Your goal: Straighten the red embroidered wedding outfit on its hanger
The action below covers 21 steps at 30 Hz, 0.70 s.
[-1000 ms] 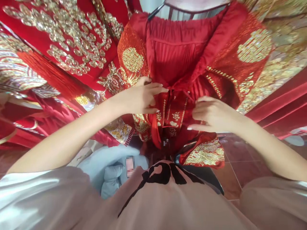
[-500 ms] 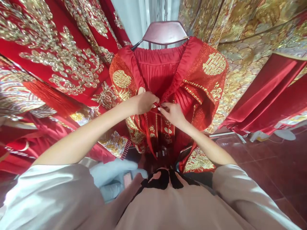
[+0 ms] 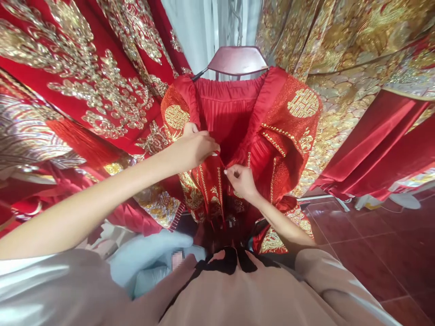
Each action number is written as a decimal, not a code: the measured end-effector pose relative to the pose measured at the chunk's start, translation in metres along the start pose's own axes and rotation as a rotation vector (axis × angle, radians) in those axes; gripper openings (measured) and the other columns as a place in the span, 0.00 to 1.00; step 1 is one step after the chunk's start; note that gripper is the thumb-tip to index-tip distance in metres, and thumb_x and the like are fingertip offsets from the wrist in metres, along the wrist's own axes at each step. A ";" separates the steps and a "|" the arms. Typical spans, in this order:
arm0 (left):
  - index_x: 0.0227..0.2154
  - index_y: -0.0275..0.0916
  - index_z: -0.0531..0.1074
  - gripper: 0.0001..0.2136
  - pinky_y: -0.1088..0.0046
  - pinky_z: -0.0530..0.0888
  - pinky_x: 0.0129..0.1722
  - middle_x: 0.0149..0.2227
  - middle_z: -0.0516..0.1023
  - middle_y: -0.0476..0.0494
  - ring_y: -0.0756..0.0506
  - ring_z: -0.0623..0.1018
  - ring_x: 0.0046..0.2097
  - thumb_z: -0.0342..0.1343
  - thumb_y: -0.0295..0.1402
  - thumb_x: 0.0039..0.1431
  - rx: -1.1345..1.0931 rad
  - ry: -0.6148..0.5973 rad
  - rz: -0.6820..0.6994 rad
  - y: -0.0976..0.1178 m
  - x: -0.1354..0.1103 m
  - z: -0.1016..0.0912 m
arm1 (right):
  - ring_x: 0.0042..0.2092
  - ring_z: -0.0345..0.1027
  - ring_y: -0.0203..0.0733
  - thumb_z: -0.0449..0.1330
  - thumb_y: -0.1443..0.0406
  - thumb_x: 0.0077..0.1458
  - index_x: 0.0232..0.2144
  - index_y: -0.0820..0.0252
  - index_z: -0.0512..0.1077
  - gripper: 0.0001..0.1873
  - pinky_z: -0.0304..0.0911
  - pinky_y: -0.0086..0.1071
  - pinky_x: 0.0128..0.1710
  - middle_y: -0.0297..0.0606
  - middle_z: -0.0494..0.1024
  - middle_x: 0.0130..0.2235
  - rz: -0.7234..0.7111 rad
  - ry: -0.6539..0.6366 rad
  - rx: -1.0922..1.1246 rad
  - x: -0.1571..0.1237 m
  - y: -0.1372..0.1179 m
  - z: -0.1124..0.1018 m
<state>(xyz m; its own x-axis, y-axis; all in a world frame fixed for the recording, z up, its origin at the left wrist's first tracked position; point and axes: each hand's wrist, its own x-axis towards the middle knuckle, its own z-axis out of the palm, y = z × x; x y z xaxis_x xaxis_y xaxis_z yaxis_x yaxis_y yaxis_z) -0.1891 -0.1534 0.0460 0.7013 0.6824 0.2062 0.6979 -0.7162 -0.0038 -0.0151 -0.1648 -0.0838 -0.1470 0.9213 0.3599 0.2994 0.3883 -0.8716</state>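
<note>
A red robe with gold embroidery (image 3: 292, 117) hangs on a dark wooden hanger (image 3: 238, 59) straight ahead of me. My left hand (image 3: 193, 147) is closed, pinching the left front edge of the robe just below the collar. My right hand (image 3: 239, 180) is closed too, gripping the robe's front fabric a little lower and to the right. The two hands are a short way apart at the robe's front closure. Thin red ties hang below the hands among gold-trimmed panels.
More red and gold embroidered garments (image 3: 84, 81) hang close on the left, gold brocade ones (image 3: 356, 59) on the right. A red tassel (image 3: 78, 140) dangles at left. Dark red floor tiles (image 3: 374, 253) show at lower right. Light blue cloth (image 3: 149, 262) lies below.
My hands, which met at the tie half a second ago, have separated. The right hand dropped lower on the front panel. The left stayed near the collar edge.
</note>
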 end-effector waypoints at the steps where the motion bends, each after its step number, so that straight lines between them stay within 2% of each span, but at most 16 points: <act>1: 0.35 0.38 0.76 0.13 0.61 0.58 0.52 0.33 0.77 0.43 0.44 0.71 0.42 0.45 0.28 0.61 0.020 0.014 -0.016 -0.001 -0.003 -0.007 | 0.22 0.58 0.32 0.56 0.65 0.52 0.18 0.60 0.66 0.12 0.53 0.27 0.26 0.31 0.70 0.20 0.024 -0.025 -0.061 -0.005 0.005 0.004; 5: 0.37 0.39 0.76 0.15 0.58 0.57 0.54 0.34 0.76 0.43 0.42 0.72 0.45 0.42 0.32 0.63 0.090 0.087 -0.098 -0.005 -0.016 -0.026 | 0.26 0.67 0.37 0.53 0.69 0.56 0.20 0.62 0.70 0.14 0.56 0.28 0.29 0.39 0.76 0.24 0.143 -0.216 -0.374 -0.026 0.022 0.013; 7: 0.37 0.39 0.76 0.16 0.58 0.57 0.55 0.34 0.76 0.43 0.43 0.72 0.44 0.41 0.35 0.64 0.070 0.056 -0.085 -0.006 -0.023 -0.030 | 0.31 0.72 0.41 0.52 0.69 0.58 0.25 0.63 0.74 0.14 0.58 0.29 0.32 0.44 0.79 0.30 0.172 -0.331 -0.550 -0.033 0.019 0.002; 9: 0.37 0.39 0.75 0.17 0.60 0.59 0.55 0.38 0.76 0.42 0.43 0.73 0.45 0.41 0.39 0.65 0.002 -0.002 -0.022 -0.004 -0.028 -0.034 | 0.35 0.74 0.46 0.52 0.68 0.58 0.28 0.63 0.76 0.13 0.60 0.32 0.34 0.48 0.79 0.32 0.207 -0.365 -0.760 -0.032 0.002 -0.023; 10: 0.38 0.39 0.74 0.17 0.61 0.61 0.55 0.41 0.76 0.42 0.43 0.72 0.47 0.41 0.41 0.64 -0.027 0.002 -0.008 -0.003 -0.030 -0.036 | 0.35 0.74 0.48 0.52 0.67 0.59 0.29 0.64 0.76 0.13 0.61 0.34 0.34 0.49 0.79 0.32 0.217 -0.311 -0.852 -0.029 -0.011 -0.039; 11: 0.39 0.39 0.73 0.18 0.62 0.63 0.54 0.44 0.75 0.41 0.42 0.72 0.48 0.42 0.43 0.63 -0.041 0.044 -0.039 -0.001 -0.029 -0.038 | 0.34 0.74 0.50 0.51 0.65 0.60 0.30 0.64 0.76 0.15 0.61 0.35 0.34 0.50 0.79 0.31 0.207 -0.201 -0.916 -0.022 -0.025 -0.055; 12: 0.41 0.38 0.72 0.19 0.62 0.64 0.54 0.46 0.74 0.39 0.41 0.72 0.49 0.42 0.45 0.63 -0.034 0.120 -0.128 0.000 -0.027 -0.039 | 0.34 0.74 0.50 0.49 0.63 0.61 0.32 0.65 0.76 0.17 0.62 0.37 0.34 0.50 0.78 0.31 0.165 -0.044 -0.938 -0.013 -0.040 -0.069; 14: 0.43 0.34 0.70 0.23 0.58 0.68 0.51 0.44 0.74 0.34 0.37 0.73 0.48 0.42 0.49 0.61 0.025 0.286 -0.450 0.001 -0.015 -0.038 | 0.36 0.73 0.49 0.45 0.60 0.64 0.38 0.65 0.74 0.20 0.63 0.39 0.37 0.49 0.77 0.33 0.007 0.262 -0.876 0.012 -0.066 -0.089; 15: 0.44 0.31 0.69 0.25 0.56 0.69 0.49 0.43 0.74 0.30 0.34 0.74 0.47 0.42 0.50 0.61 0.057 0.331 -0.626 0.000 -0.007 -0.034 | 0.38 0.72 0.49 0.45 0.59 0.64 0.41 0.66 0.72 0.20 0.64 0.39 0.39 0.49 0.76 0.35 -0.074 0.360 -0.828 0.027 -0.074 -0.093; 17: 0.46 0.26 0.67 0.27 0.52 0.70 0.46 0.41 0.74 0.24 0.29 0.74 0.46 0.44 0.50 0.60 0.086 0.332 -0.855 -0.007 0.012 -0.019 | 0.42 0.71 0.51 0.49 0.59 0.62 0.47 0.68 0.69 0.19 0.64 0.42 0.41 0.52 0.74 0.40 -0.160 0.429 -0.764 0.058 -0.077 -0.089; 18: 0.47 0.24 0.65 0.27 0.51 0.70 0.46 0.41 0.74 0.22 0.28 0.74 0.47 0.45 0.47 0.60 0.077 0.322 -0.888 -0.012 0.020 -0.011 | 0.43 0.70 0.53 0.50 0.60 0.60 0.49 0.68 0.67 0.19 0.64 0.43 0.42 0.54 0.73 0.42 -0.165 0.434 -0.747 0.072 -0.073 -0.083; 21: 0.48 0.25 0.65 0.20 0.54 0.70 0.49 0.43 0.74 0.24 0.32 0.74 0.48 0.47 0.34 0.55 -0.102 0.398 -0.798 -0.034 0.030 0.008 | 0.44 0.69 0.52 0.48 0.69 0.58 0.51 0.67 0.64 0.19 0.64 0.46 0.44 0.55 0.71 0.45 -0.133 0.466 -0.648 0.097 -0.049 -0.069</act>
<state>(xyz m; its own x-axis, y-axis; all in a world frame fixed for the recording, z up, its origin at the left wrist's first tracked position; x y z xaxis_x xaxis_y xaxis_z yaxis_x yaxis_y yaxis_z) -0.1906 -0.1078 0.0446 -0.1024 0.8948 0.4346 0.9267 -0.0730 0.3687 0.0215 -0.0929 0.0171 0.1452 0.7252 0.6730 0.8150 0.2980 -0.4970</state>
